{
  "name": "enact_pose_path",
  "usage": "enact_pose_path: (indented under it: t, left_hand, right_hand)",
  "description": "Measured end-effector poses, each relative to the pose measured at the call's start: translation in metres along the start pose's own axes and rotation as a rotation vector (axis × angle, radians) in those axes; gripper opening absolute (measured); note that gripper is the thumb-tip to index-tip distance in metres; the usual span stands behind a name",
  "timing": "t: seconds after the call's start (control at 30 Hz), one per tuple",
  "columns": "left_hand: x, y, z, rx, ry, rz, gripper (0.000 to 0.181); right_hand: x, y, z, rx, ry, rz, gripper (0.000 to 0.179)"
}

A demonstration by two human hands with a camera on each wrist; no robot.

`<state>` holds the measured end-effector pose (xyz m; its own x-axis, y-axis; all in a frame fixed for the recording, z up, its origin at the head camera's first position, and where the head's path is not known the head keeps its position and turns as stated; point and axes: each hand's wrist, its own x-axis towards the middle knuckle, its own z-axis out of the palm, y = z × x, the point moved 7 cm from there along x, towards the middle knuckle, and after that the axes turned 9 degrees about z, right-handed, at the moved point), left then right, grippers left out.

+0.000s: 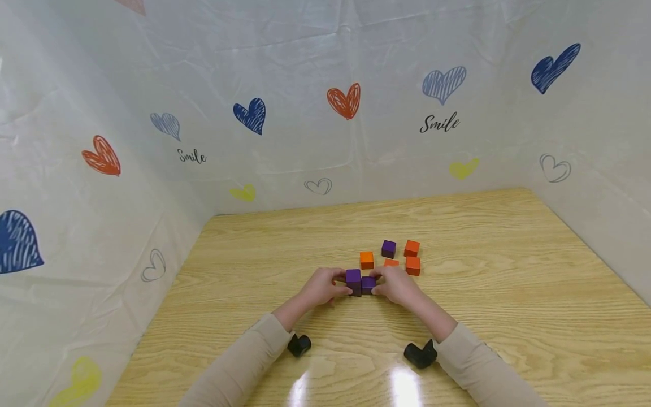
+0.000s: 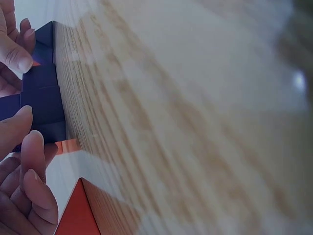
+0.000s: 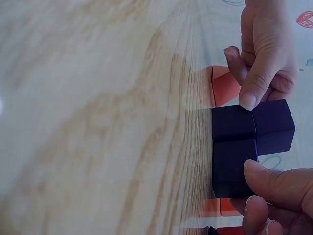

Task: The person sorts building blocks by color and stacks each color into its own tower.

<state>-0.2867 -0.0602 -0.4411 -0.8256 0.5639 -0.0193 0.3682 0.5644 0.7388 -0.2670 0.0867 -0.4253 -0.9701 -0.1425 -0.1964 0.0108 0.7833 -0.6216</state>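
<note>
Two purple cubes stand one on top of the other as a small stack (image 1: 353, 282), and a single purple cube (image 1: 368, 286) sits against the stack's right side. My left hand (image 1: 321, 287) pinches the stack between thumb and fingers; its thumb lies near the seam between the two cubes (image 3: 234, 123). From the other side my right hand (image 1: 399, 285) pinches the single cube (image 3: 234, 169), thumb on the near face. Both lower cubes rest on the wooden table. Beside my left hand lies a red cube (image 2: 80, 215), mostly hidden in the head view.
Just beyond my hands lie an orange cube (image 1: 367, 260), another purple cube (image 1: 389, 249) and several red-orange cubes (image 1: 412, 266). Black wrist cameras (image 1: 421, 354) jut out near both cuffs. A white sheet printed with hearts (image 1: 346, 102) walls the table (image 1: 244, 249) at the back and sides.
</note>
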Motion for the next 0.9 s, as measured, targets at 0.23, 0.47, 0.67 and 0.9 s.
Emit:
enact_pose_path:
  t: [0.23, 0.47, 0.67, 0.9]
  left_hand:
    - [0.0004, 0.0009, 0.0007, 0.019, -0.003, 0.023, 0.039]
    - [0.0000, 0.0008, 0.0008, 0.012, 0.004, 0.013, 0.039]
    - [0.0001, -0.0006, 0.0009, 0.012, -0.004, 0.005, 0.041]
    - [-0.0001, -0.0032, 0.0010, 0.026, -0.008, -0.013, 0.044]
  right_hand:
    - [-0.0011, 0.0011, 0.0007, -0.013, 0.014, -0.023, 0.031]
    - [-0.0020, -0.0002, 0.0005, -0.022, 0.029, -0.031, 0.030]
    - [-0.0024, -0.0022, 0.0004, -0.043, 0.039, -0.036, 0.028]
    - [-0.0021, -0.0024, 0.0007, -0.044, 0.039, -0.040, 0.028]
